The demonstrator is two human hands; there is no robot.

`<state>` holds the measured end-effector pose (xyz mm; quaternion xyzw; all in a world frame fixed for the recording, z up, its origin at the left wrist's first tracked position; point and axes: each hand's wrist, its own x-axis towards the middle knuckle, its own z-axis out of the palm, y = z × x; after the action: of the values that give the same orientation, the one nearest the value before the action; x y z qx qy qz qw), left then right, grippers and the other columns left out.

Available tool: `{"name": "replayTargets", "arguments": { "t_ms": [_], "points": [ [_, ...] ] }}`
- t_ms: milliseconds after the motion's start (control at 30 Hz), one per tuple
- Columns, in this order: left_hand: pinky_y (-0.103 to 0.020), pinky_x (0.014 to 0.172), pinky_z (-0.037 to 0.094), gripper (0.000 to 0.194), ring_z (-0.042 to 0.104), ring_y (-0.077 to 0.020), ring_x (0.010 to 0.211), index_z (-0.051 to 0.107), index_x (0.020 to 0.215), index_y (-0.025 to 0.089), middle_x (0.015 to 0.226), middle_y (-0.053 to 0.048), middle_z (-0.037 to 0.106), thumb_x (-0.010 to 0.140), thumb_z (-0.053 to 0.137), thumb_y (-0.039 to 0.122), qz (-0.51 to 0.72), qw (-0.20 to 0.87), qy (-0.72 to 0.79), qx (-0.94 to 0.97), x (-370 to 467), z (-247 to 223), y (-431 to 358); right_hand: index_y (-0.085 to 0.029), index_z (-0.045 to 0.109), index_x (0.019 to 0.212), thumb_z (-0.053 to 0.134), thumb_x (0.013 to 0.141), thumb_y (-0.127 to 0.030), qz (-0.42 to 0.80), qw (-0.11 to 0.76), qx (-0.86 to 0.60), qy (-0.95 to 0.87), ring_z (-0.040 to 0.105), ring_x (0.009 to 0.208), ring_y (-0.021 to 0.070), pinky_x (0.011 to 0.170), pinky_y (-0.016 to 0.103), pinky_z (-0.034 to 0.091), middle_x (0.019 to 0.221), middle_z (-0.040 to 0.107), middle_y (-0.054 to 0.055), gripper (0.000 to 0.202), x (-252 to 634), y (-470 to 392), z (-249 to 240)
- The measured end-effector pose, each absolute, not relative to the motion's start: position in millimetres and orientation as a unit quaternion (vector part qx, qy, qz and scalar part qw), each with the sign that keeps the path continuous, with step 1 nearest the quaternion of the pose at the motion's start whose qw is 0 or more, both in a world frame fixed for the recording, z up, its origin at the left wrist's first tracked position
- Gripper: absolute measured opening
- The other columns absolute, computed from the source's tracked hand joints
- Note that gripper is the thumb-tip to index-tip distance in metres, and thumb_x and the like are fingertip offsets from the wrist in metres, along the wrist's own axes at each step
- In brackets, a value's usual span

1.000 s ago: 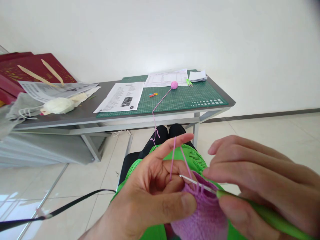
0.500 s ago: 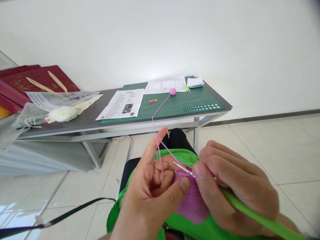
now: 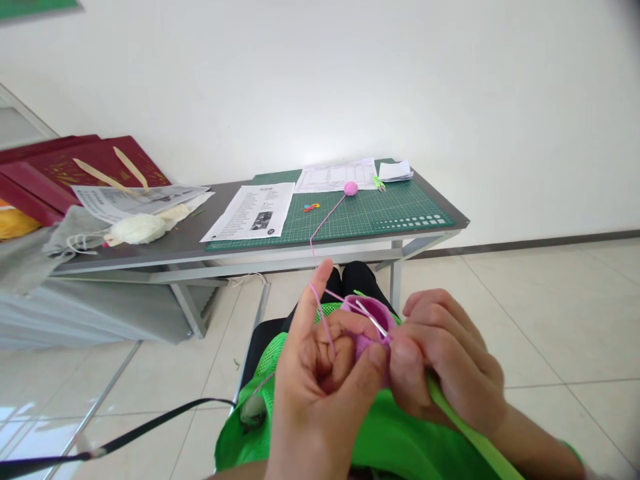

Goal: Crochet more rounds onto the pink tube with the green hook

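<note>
Between my hands is a pink crocheted piece (image 3: pixel 383 308), its hollow rim facing up. My left hand (image 3: pixel 325 373) pinches its edge with the thumb and curled fingers, while the index finger points up with pink yarn (image 3: pixel 320 303) looped over it. My right hand (image 3: pixel 445 353) is closed on a crochet hook (image 3: pixel 369 315) with a silver shaft and a green handle. The hook's tip lies over the opening of the piece. From my left index finger the yarn runs up to a small pink yarn ball (image 3: pixel 351 189) on the table.
On the dark table (image 3: pixel 227 193) lie a green cutting mat (image 3: pixel 340 217), a printed sheet (image 3: pixel 253 210), colourful stitch markers (image 3: pixel 311 207), green snips (image 3: pixel 379 183) and folded paper (image 3: pixel 396 171). White yarn (image 3: pixel 137 229) and dark red bags (image 3: pixel 95 160) sit at the left. A black strap (image 3: pixel 160 421) crosses lower left.
The crocheted piece has tipped so its open rim shows. My right hand has turned, and the hook points more steeply up-left. The view has shifted slightly.
</note>
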<state>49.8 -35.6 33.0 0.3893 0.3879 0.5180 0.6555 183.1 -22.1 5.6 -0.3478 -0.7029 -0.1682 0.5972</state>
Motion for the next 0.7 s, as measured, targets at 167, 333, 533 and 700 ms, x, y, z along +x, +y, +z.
{"name": "replayTargets", "arguments": {
  "t_ms": [167, 333, 533, 700],
  "points": [
    [-0.017, 0.062, 0.042, 0.079, 0.044, -0.0051, 0.057, 0.052, 0.149, 0.031, 0.074, 0.003, 0.062, 0.078, 0.084, 0.014, 0.424, 0.768, 0.343, 0.335, 34, 42, -28, -0.018, 0.053, 0.071, 0.056, 0.094, -0.014, -0.127, 0.580, -0.356, -0.721, 0.049, 0.057, 0.0121, 0.057, 0.033, 0.049, 0.058, 0.055, -0.001, 0.023, 192, -32, 6],
    [-0.016, 0.062, 0.042, 0.081, 0.053, -0.0071, 0.062, 0.056, 0.145, 0.026, 0.075, 0.001, 0.066, 0.072, 0.086, 0.010, 0.370, 0.824, 0.315, 0.292, 26, 46, -27, -0.023, 0.045, 0.070, 0.055, 0.098, -0.027, -0.128, 0.553, -0.337, -0.751, 0.041, 0.046, 0.0080, 0.055, 0.030, 0.047, 0.051, 0.050, -0.009, 0.030, 201, -41, 17],
    [-0.014, 0.064, 0.046, 0.071, 0.061, -0.0077, 0.066, 0.064, 0.137, 0.022, 0.081, -0.003, 0.074, 0.071, 0.083, 0.002, 0.331, 0.863, 0.269, 0.272, 24, 43, -23, -0.020, 0.042, 0.053, 0.049, 0.100, -0.026, -0.096, 0.511, -0.406, -0.752, 0.043, 0.046, 0.0072, 0.062, 0.027, 0.054, 0.044, 0.047, -0.007, 0.048, 205, -49, 27],
    [-0.013, 0.062, 0.046, 0.074, 0.063, -0.0072, 0.066, 0.064, 0.137, 0.020, 0.083, -0.004, 0.075, 0.069, 0.082, -0.002, 0.300, 0.877, 0.266, 0.266, 22, 41, -22, -0.021, 0.049, 0.056, 0.055, 0.090, -0.011, -0.072, 0.554, -0.404, -0.724, 0.045, 0.045, 0.0067, 0.065, 0.026, 0.056, 0.044, 0.048, -0.008, 0.036, 209, -56, 30]
  ]
}}
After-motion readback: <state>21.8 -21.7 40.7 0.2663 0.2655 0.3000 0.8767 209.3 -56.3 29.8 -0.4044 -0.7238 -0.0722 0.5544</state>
